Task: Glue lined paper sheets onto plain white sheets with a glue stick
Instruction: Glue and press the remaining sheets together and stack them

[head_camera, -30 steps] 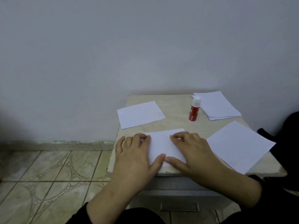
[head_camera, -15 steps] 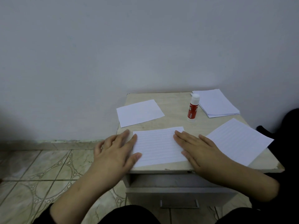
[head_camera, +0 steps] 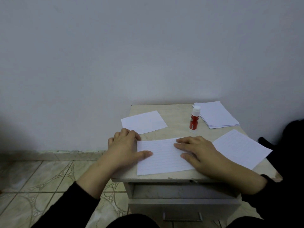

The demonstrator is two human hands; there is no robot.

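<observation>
A lined sheet (head_camera: 162,159) lies flat at the front of the small table (head_camera: 177,129). My left hand (head_camera: 125,148) rests at its left edge, thumb lying on the paper. My right hand (head_camera: 197,153) presses flat on its right half with straight fingers. A red glue stick (head_camera: 194,120) with a white cap stands upright behind the sheet. A plain white sheet (head_camera: 144,122) lies at the back left. Another lined sheet (head_camera: 241,150) lies at the right edge. A stack of white sheets (head_camera: 216,116) sits at the back right corner.
The table stands against a plain wall and has a drawer (head_camera: 182,209) with a metal handle under the top. Patterned floor tiles (head_camera: 41,186) spread to the left. Something dark (head_camera: 289,142) sits right of the table.
Both hands slid outward from the sheet's middle to its left and right sides. The left hand then drew in at the left edge, thumb onto the paper.
</observation>
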